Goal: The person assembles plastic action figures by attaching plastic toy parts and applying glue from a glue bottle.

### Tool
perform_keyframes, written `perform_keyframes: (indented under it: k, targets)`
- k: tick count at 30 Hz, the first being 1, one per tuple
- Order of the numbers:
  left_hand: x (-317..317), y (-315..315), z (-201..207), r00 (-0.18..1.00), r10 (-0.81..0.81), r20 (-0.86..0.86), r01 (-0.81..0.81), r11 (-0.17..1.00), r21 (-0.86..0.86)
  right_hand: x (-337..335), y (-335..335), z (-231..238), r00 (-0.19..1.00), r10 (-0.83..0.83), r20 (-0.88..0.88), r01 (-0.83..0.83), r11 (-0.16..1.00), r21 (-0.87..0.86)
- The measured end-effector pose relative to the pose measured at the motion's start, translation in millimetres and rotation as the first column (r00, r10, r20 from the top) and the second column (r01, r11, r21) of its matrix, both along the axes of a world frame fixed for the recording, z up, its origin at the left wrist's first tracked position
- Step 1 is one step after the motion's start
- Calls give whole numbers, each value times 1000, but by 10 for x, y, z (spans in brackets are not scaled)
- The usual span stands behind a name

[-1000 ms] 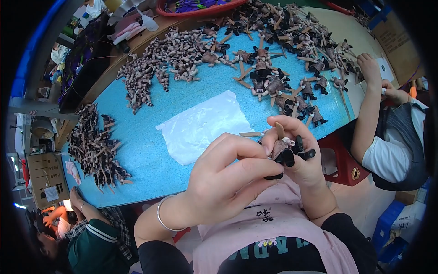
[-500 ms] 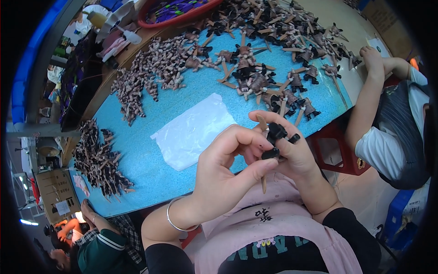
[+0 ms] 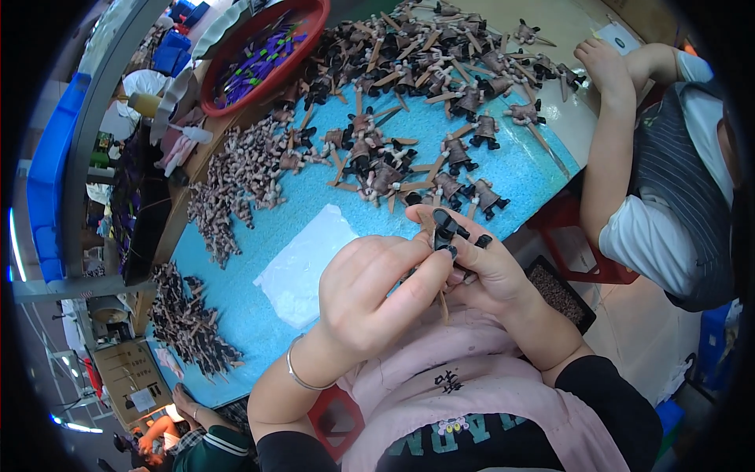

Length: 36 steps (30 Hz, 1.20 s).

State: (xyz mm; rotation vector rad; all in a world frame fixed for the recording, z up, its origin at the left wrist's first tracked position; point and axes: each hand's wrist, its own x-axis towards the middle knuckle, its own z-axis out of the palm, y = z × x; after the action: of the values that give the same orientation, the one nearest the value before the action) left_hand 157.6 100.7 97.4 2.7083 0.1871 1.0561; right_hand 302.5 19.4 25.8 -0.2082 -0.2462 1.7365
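Note:
A small toy figure with black legs and boots (image 3: 447,225) is held up over my lap, at the near edge of the table. My right hand (image 3: 491,275) wraps its fingers round the figure from the right. From the other side my left hand (image 3: 377,287), bracelet on the wrist, pinches a black part of it with thumb and fingertips. A flat brown sword-like piece sticks out above and below the fingers. Most of the figure's body is hidden by my hands. On the blue tabletop (image 3: 236,303), a white plastic sheet (image 3: 303,263) lies beyond my left hand.
Finished-looking figures with brown swords (image 3: 464,102) are heaped at the far right. Smaller pale parts (image 3: 236,177) and dark parts (image 3: 189,315) form piles at left. A red basin (image 3: 314,47) stands far off. Co-workers sit at the right (image 3: 664,189) and lower left (image 3: 216,448).
My left hand has rolled over, its back now facing up while its fingers pinch the figure. The whole view has tilted, and the figure appears slightly farther left.

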Motion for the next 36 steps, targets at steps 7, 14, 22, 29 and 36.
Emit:
perform_keyframes:
  k: [7,14,22,29,36]
  targets:
    - [122,-33,41,999,10,-35,-8,999,40,70,-32,-10,1000,-25,-17,24,1000,-15]
    - [104,-63,86,998,30,-60,-30,1000,5,33,-41,-8,1000,-3,-18,3,999,-39]
    - [-97,-75,10,997,42,-61,-41,999,27,-83,-42,-60,999,25,21,-24,999,-39]
    - [-292,-51,-21,996,72,-59,-72,997,2,-164,29,9,993,43,114,-37,998,-55]
    - [-461,-120,-82,994,108,-12,-108,975,-194,-311,38,14,979,57,197,-41,996,-82]
